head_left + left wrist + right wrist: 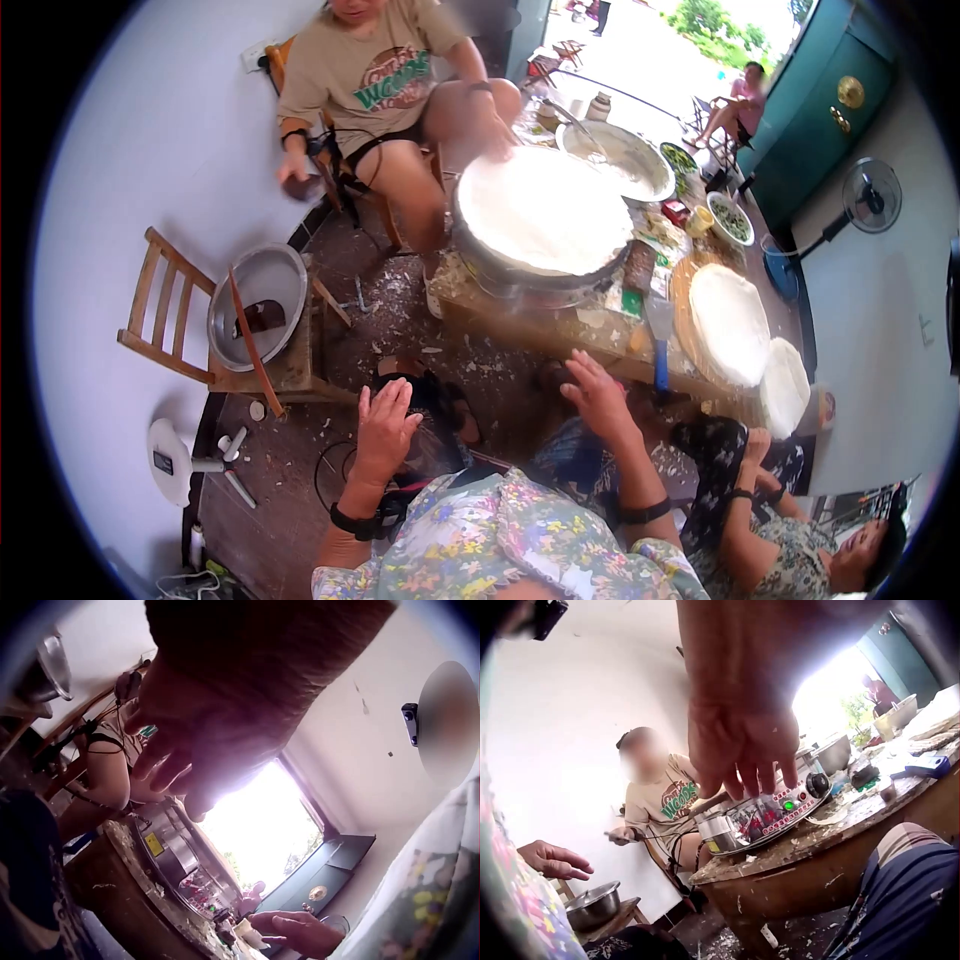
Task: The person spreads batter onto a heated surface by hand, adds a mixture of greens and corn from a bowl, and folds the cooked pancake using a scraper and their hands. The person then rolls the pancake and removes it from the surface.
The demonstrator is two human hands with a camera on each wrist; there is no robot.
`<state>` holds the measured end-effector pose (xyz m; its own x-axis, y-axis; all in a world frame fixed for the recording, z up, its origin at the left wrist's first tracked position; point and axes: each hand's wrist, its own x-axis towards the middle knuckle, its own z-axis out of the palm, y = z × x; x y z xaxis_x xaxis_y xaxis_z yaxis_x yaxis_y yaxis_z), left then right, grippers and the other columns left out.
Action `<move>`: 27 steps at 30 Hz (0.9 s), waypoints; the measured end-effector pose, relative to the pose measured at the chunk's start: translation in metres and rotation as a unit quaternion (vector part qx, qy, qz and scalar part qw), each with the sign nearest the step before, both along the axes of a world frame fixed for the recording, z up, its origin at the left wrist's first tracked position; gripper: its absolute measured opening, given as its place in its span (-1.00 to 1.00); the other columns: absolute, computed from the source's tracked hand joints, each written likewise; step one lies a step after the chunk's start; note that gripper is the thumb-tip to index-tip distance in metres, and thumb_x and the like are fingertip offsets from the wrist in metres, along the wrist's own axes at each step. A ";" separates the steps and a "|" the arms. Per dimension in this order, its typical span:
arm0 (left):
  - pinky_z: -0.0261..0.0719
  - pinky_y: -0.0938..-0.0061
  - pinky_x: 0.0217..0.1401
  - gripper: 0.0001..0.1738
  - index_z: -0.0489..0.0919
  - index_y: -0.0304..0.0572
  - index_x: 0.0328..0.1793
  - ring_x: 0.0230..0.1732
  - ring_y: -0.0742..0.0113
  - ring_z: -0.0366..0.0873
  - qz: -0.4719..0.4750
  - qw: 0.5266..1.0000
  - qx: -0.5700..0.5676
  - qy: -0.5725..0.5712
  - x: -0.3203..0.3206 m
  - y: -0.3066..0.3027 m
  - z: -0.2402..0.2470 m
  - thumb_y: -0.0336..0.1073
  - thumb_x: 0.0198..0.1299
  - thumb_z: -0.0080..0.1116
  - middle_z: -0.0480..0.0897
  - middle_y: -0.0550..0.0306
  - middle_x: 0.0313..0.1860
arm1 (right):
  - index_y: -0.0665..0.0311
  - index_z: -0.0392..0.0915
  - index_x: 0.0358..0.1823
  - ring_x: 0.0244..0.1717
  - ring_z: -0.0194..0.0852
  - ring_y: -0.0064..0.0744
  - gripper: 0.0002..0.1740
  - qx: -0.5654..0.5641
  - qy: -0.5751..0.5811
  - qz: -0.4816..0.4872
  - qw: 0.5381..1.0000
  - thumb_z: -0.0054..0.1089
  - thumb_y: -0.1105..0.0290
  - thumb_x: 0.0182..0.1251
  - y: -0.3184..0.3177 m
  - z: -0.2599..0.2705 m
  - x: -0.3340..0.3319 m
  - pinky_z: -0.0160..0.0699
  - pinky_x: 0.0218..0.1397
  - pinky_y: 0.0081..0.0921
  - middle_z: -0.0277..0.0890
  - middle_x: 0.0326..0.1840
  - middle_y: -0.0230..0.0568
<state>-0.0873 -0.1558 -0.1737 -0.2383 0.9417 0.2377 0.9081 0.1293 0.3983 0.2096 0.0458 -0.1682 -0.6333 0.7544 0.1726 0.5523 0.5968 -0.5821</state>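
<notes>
My left hand (388, 430) hovers over my lap with its fingers extended and nothing in them. On the other side, my right hand (600, 400) is raised near the table's front edge, also empty, its fingers spread. Ahead of both hands stands a round electric griddle (780, 817) with a lit green light on its metal side. A large white flatbread sheet (545, 210) covers its top. Across the griddle, a seated person reaches one hand (495, 138) to the sheet's far edge and grips a dark object (300, 187) in the other.
Right of the griddle lie a blue-handled scraper (660, 330) and a stack of thin round sheets (730, 325). A batter bowl (650, 185) stands behind. At left, a chair (165, 310) bears a metal basin (290, 335). Another person (770, 540) sits at my right.
</notes>
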 end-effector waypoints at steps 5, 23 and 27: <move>0.08 -0.07 0.50 -0.44 0.46 -0.24 0.28 0.36 0.11 0.39 -0.038 0.998 -0.049 0.008 0.015 -0.006 -0.019 -0.21 0.16 0.24 0.49 0.01 0.29 | 0.38 0.50 0.13 0.29 0.39 0.08 -0.53 -0.054 -0.002 0.067 0.996 0.26 0.27 0.25 -0.011 -0.028 -0.008 0.41 0.32 -0.22 0.44 0.27 0.14; 0.05 -0.08 0.51 -0.49 0.48 -0.22 0.21 0.29 0.13 0.46 -0.089 0.995 -0.021 0.047 0.036 -0.011 -0.018 -0.30 0.11 0.26 0.56 0.04 0.18 | 0.26 0.49 0.09 0.11 0.51 0.03 -0.56 -0.053 -0.080 0.034 0.995 0.27 0.29 0.18 -0.064 0.000 0.032 0.49 0.15 -0.17 0.54 0.15 -0.09; 0.06 -0.09 0.50 -0.51 0.49 -0.22 0.19 0.27 0.12 0.47 -0.095 0.994 -0.025 0.055 0.045 -0.006 -0.011 -0.32 0.09 0.26 0.56 0.04 0.16 | 0.25 0.47 0.08 0.10 0.51 -0.02 -0.57 -0.030 -0.072 0.026 0.997 0.28 0.30 0.18 -0.073 0.000 0.040 0.47 0.16 -0.21 0.54 0.13 -0.12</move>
